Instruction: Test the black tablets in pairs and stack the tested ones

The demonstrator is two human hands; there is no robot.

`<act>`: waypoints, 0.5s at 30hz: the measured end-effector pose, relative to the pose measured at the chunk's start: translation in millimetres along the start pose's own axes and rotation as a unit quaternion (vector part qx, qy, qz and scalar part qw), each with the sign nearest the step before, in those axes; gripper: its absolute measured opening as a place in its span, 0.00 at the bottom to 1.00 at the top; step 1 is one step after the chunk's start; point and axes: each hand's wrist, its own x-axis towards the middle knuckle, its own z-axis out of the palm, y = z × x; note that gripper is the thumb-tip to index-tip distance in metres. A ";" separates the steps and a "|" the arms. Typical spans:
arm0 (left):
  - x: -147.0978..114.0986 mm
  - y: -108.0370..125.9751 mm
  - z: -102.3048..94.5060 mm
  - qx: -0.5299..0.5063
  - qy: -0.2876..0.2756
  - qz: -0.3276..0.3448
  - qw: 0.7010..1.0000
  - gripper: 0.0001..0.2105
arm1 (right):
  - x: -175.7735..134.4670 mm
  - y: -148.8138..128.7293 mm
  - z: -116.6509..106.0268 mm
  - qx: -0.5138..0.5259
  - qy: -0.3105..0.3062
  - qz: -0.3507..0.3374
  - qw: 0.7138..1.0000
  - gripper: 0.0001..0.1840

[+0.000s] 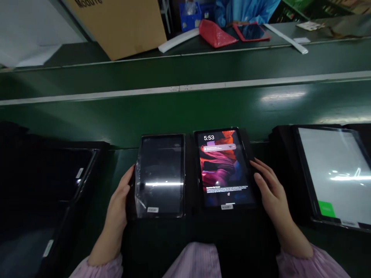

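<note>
Two tablets lie side by side in front of me in a black tray (189,181), whose outline is hard to make out in the dark. The left tablet (162,173) has a dark screen, a clear film wrinkled along its left side and a small white label at its lower edge. On the right tablet (222,170) the screen is lit, showing 5:53 over a red and purple picture. My left hand (117,206) closes around the tray's left edge, beside the dark tablet. At the opposite edge, my right hand (272,193) grips with thumb and fingers; some fingertips are hidden.
Dark tablets (78,173) with white labels lie at the left. At the right rests a tablet with a pale screen (333,166) and green corner. Beyond a raised green ledge (185,112) are a cardboard box (124,27), red pouch (216,34) and a person in blue sleeves (246,11).
</note>
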 end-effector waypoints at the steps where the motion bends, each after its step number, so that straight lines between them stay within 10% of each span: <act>1: 2.9 0.5 -0.8 -0.043 -0.010 -0.015 0.999 0.34 | -0.1 -1.3 -1.7 -0.015 0.006 -0.011 1.000 0.26; 8: -6.8 -7.3 -29.8 0.059 -0.159 -0.001 0.985 0.54 | -25.9 -30.4 -23.6 -0.137 -0.067 -0.315 0.937 0.16; 15: 2.9 -5.0 -15.6 0.151 -0.100 0.036 0.983 0.56 | -26.9 -32.5 -7.9 -0.196 -0.096 -0.306 0.927 0.17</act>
